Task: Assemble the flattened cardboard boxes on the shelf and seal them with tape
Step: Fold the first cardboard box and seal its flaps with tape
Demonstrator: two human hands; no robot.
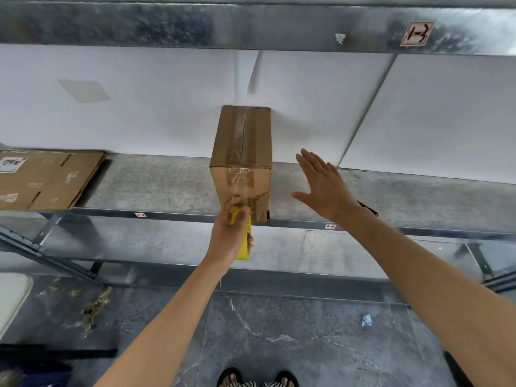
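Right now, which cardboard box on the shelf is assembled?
The upright taped box at the centre of the shelf; the flattened box at far left lies flat.

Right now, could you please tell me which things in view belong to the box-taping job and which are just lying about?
Job: taped cardboard box; flattened cardboard on the shelf; yellow tool gripped by the left hand; open right hand beside the box.
Lying about: crumpled paper scrap and brownish wad, both on the floor.

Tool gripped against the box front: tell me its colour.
Yellow; the tool shows best in the head view.
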